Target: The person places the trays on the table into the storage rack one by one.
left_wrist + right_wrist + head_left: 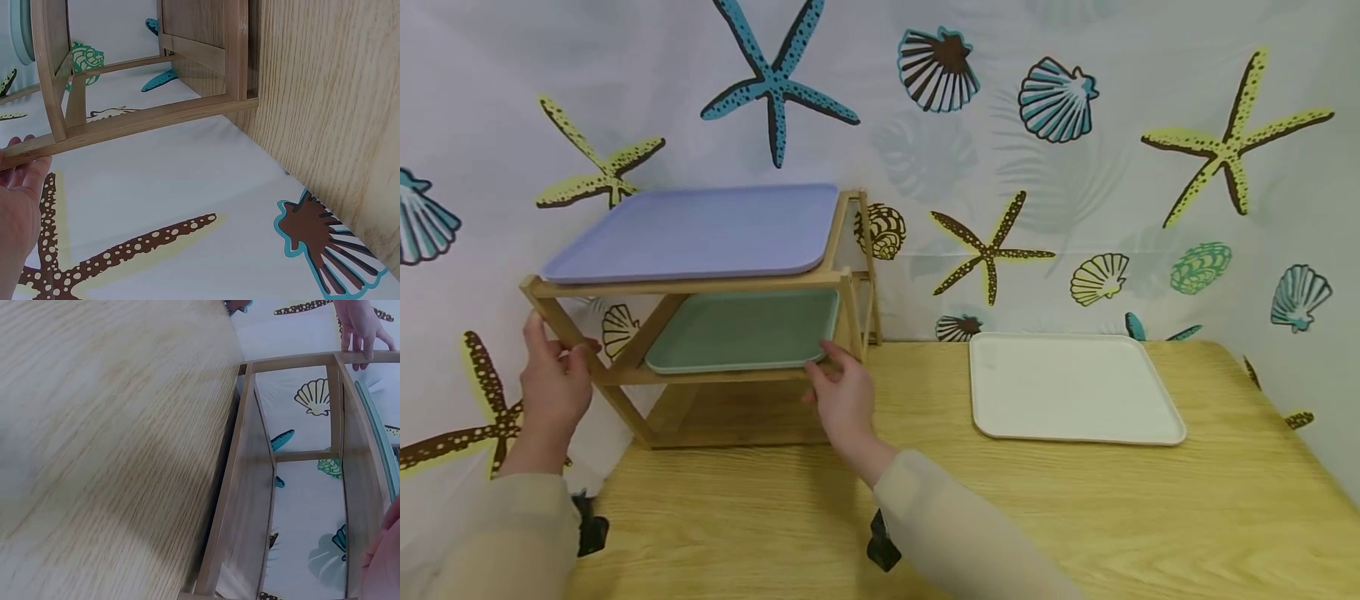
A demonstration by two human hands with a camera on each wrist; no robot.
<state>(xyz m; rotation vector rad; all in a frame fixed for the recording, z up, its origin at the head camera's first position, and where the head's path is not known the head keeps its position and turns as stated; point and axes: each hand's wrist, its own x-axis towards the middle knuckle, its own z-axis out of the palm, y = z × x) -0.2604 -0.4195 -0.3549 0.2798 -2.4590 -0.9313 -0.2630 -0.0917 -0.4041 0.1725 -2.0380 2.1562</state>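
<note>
A three-tier wooden rack stands at the left of the table. My left hand grips its front left post; in the left wrist view the fingers curl round the wooden bar. On the middle tier lies a green tray, its front edge along the shelf's front rail. My right hand pinches the front right corner of this tray, beside the right post. A lavender tray rests on the top tier. In the right wrist view the right hand shows only partly, at the edge.
A white tray lies flat on the wooden table, right of the rack. A white cloth printed with starfish and shells hangs behind and along both sides. The rack's bottom tier sits low on the tabletop.
</note>
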